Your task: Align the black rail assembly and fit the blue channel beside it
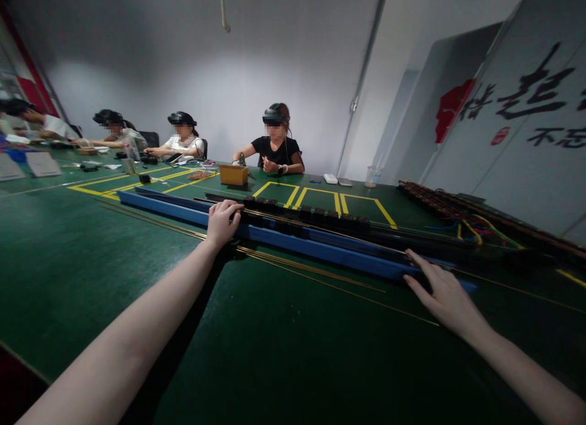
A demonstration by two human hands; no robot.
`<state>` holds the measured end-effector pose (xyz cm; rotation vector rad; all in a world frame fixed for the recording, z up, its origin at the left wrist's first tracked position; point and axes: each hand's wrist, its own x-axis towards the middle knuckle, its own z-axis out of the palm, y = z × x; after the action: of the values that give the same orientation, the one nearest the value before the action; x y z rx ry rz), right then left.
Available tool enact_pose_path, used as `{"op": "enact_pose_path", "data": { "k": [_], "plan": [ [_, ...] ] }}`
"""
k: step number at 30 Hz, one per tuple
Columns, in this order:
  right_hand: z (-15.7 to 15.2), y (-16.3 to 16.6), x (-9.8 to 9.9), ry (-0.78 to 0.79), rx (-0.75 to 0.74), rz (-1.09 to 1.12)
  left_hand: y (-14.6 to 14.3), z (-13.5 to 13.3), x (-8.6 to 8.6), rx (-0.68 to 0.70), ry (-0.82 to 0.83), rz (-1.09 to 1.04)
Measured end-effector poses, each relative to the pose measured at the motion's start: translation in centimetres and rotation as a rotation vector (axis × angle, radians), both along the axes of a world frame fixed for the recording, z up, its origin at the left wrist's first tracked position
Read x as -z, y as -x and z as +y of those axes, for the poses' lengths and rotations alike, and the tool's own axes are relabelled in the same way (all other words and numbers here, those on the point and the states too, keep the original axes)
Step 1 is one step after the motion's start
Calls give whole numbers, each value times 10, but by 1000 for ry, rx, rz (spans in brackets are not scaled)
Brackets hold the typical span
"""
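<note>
A long blue rail [320,249] lies across the green table [284,345], with a long black rail [339,220] carrying several black blocks just behind it. My left hand [223,222] is curled over the blue rail near its middle, fingers wrapped onto the black blocks. My right hand [442,290] rests near the blue rail's right end, fingers stretched flat along it. Thin brass rods [315,277] lie on the table in front of the rail.
Several other people with headsets sit along the far table edge. A yellow box [233,174], a clear cup [372,176] and small parts lie there. A stack of dark rails with coloured wires [462,214] lies at the right. Yellow tape marks the table.
</note>
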<state>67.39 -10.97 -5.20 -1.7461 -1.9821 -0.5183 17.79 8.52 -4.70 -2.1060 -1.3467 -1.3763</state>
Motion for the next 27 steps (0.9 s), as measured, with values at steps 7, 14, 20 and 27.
{"op": "enact_pose_path", "data": {
  "k": [7,14,20,27],
  "plan": [
    [-1,5,-7,36,32,152,5,0,-1,-81,-53,-2],
    [-2,-8,-10,-92,332,386,15,9,5,-303,96,-168],
    [-2,-3,-9,-125,189,230,15,10,5,-272,100,-163],
    [0,-2,-3,-93,172,219,14,8,4,-233,85,-165]
  ]
}}
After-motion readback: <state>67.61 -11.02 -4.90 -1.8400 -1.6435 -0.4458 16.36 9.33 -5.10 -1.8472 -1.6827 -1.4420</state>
